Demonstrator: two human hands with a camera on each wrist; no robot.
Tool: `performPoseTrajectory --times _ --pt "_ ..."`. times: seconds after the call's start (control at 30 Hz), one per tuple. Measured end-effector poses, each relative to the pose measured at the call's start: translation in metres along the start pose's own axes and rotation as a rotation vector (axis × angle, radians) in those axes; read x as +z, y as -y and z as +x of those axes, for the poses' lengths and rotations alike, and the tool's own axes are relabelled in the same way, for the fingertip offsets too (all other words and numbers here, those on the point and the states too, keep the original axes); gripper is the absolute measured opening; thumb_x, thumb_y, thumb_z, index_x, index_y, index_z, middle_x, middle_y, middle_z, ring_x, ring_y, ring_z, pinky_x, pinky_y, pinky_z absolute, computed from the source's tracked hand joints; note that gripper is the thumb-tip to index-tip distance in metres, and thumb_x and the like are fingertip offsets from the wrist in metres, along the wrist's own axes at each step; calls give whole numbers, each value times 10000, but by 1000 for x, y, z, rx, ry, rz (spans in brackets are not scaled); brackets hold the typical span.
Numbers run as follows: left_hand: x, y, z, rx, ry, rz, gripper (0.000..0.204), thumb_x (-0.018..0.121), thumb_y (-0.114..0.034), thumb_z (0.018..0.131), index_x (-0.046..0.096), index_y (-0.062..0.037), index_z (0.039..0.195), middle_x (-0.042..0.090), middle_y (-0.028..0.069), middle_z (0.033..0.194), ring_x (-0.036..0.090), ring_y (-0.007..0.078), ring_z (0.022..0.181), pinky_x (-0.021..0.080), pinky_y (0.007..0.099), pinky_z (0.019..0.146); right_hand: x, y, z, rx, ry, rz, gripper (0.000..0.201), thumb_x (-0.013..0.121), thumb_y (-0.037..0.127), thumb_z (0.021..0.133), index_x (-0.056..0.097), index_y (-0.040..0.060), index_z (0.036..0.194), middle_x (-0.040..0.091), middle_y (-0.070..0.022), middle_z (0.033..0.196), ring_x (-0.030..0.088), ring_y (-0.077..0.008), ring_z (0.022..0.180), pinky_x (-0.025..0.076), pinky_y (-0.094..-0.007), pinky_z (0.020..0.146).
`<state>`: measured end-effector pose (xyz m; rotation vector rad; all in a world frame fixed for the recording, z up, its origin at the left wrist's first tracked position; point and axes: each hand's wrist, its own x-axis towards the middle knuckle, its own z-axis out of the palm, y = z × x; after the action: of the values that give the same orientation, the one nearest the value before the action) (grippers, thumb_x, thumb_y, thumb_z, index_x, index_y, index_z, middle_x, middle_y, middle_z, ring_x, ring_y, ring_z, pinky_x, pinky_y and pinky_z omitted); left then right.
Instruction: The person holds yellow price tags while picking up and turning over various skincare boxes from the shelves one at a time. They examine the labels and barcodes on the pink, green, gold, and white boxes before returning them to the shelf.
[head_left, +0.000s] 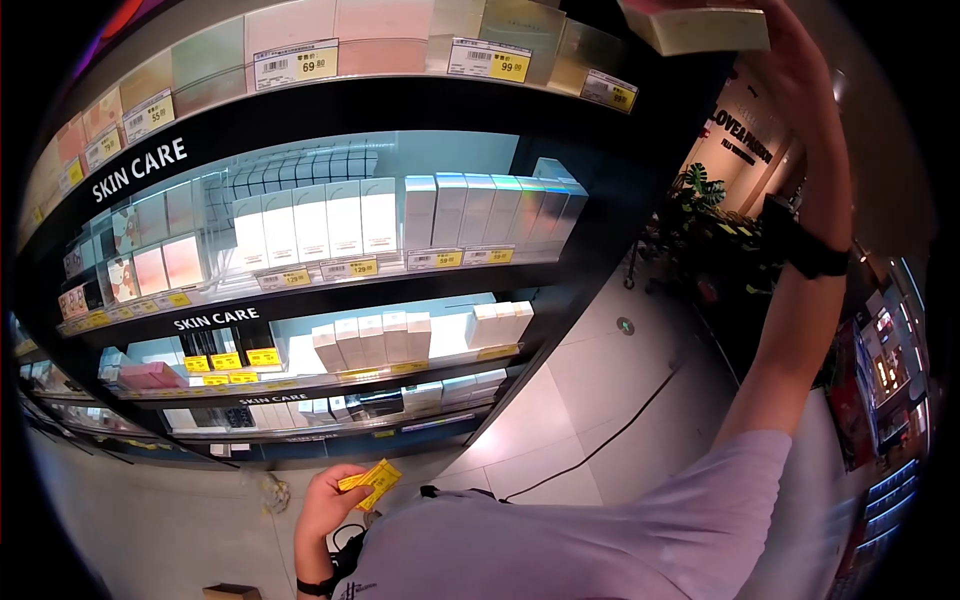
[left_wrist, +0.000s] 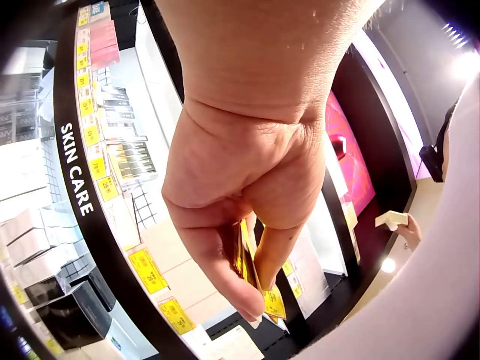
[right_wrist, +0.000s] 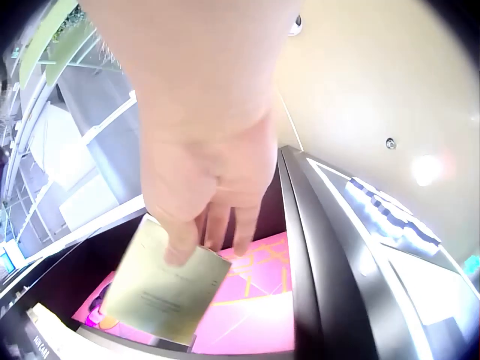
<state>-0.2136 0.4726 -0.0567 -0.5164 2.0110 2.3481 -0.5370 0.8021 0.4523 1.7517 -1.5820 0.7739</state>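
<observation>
A person stands before a skin care shelf, one box held high and price tags held low.

The right hand (head_left: 800, 60) is raised to the far top right, its fingers (right_wrist: 180, 244) gripping a pale green box (head_left: 700, 25) near the top shelf (head_left: 400, 85). The left hand (head_left: 325, 505) is low and near, its fingers (left_wrist: 225, 277) pinching a small bundle of yellow price tags (head_left: 370, 480) close to the lilac shirt (head_left: 560, 540).

We counted two hands: the right hand (head_left: 790, 45) held one pale box (head_left: 700, 25) above the shelving unit (head_left: 400, 100), the left hand (head_left: 325, 510) one bunch of yellow tags (head_left: 370, 482) below it. Three "SKIN CARE" signs (head_left: 139, 168) marked its shelves.
</observation>
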Motion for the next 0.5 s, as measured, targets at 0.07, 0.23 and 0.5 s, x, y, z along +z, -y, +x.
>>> performPoseTrajectory --times 0.07,0.23,0.5 --pt "1 -1 2 -9 20 -26 233 663 66 828 613 43 1055 677 102 925 667 156 751 573 273 625 -13 9 -31 119 185 137 419 648 50 862 501 45 1254 537 -172 1319 499 -307 1258 450 -409 1028" --pt "3 -16 6 -15 61 27 213 640 70 837 614 42 1046 672 95 903 657 148 744 581 281 618 33 19 -126 101 100 502 348 646 14 869 495 50 1180 561 -235 1289 531 -300 1233 470 -361 991" --pt "4 -19 12 -35 99 99 205 640 74 834 611 45 1035 662 79 877 644 133 725 567 278 612 51 36 -176 268 21 645 295 670 110 879 491 90 1113 585 -202 1284 534 -331 1228 441 -431 1028"
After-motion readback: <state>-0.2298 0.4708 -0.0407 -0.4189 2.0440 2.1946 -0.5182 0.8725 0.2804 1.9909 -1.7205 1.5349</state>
